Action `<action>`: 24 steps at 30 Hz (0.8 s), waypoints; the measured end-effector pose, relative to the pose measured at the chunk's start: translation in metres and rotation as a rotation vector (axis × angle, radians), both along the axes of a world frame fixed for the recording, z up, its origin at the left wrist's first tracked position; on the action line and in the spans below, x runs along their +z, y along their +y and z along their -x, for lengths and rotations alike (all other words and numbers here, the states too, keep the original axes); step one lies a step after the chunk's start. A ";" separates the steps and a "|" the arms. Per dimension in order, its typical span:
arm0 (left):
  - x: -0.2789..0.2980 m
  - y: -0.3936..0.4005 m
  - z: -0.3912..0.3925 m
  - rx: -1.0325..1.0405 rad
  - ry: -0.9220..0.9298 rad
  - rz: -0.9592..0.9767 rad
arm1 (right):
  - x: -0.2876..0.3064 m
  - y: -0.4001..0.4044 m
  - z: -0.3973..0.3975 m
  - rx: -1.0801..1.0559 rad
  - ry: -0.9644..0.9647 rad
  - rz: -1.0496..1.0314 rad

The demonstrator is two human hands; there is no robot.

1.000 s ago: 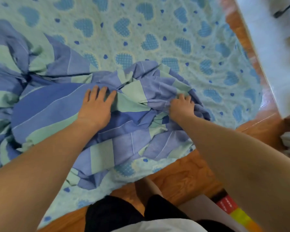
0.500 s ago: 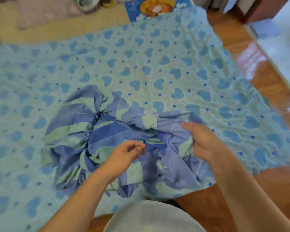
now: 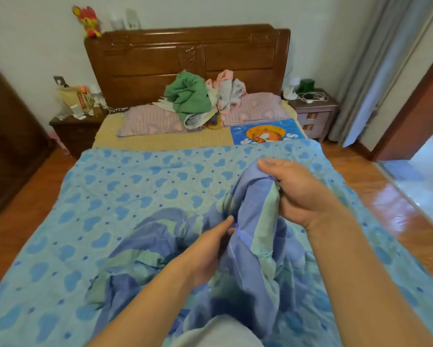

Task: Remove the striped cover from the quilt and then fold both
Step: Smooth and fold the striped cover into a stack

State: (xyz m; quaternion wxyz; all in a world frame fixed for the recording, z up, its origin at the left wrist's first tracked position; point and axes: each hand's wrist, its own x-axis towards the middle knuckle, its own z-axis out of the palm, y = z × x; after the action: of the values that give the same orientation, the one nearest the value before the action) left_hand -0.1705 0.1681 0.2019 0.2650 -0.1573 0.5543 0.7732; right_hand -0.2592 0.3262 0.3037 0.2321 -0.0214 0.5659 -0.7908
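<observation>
A wooden bed [image 3: 160, 141] fills the middle of the room, and everything else is placed from it. Its carved headboard [image 3: 188, 61] stands against the far wall. Spread over the near half of the bed lies the quilt [image 3: 125, 186], pale turquoise with blue hearts and dots, its far edge stopping short of the pillows. On top of the quilt, towards the bed's foot, sits the striped cover [image 3: 253, 236], a rumpled heap of blue and green bands, part of it lifted clear of the quilt. The right hand [image 3: 295, 194] grips the raised top of that bunch, thumb over the fabric and fingers curled round it. The left hand [image 3: 208, 249] sits lower against the same hanging fold, fingers curled on the cloth, though how firmly it pinches cannot be told. At the bed's head lie two pink pillows [image 3: 155, 120] with a heap of green and pink clothes [image 3: 198, 96] between them, and a blue cartoon mat [image 3: 265, 132] just in front of the right-side pillow. A dark nightstand [image 3: 75, 128] stands at the bed's left, a pale one [image 3: 313, 111] at its right. A red plush toy [image 3: 89, 21] perches on the headboard's left corner.
</observation>
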 end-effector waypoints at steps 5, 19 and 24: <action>0.008 -0.030 0.001 -0.007 0.032 -0.137 | 0.003 0.003 0.009 -0.060 0.103 -0.083; 0.032 -0.034 -0.003 -0.143 0.238 -0.065 | -0.048 0.000 -0.069 -0.219 0.233 -0.654; 0.027 -0.039 0.008 -0.330 0.340 0.419 | -0.063 -0.063 -0.096 -0.052 0.115 -0.449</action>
State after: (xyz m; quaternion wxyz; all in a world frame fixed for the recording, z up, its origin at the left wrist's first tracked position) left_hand -0.1789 0.1288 0.2286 0.2520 0.0151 0.7559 0.6040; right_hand -0.1630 0.2630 0.2408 0.1780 0.0002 0.7403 -0.6482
